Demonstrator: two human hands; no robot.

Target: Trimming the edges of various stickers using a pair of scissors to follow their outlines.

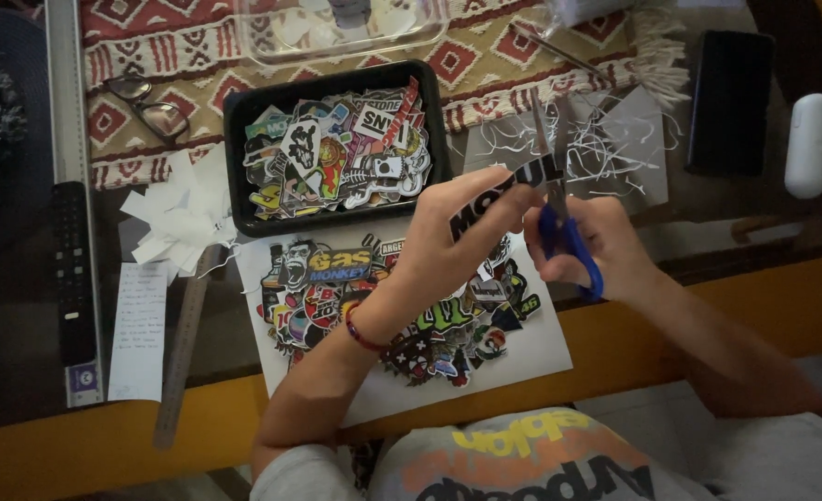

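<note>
My left hand (448,232) pinches sticker (504,190); right hand (597,246) grips scissors (564,232) at 3 o'clock; a slip might nick fingertips.

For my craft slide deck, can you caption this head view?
Left hand holds a sticker cutout while right hand trims it with blue-handled scissors, above a sticker sheet.

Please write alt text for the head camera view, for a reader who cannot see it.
A person's left hand holds a black-lettered sticker while the right hand cuts it with blue-handled scissors. Below lies a white sheet of stickers; beyond it, a black tray of cut-out stickers.
</note>
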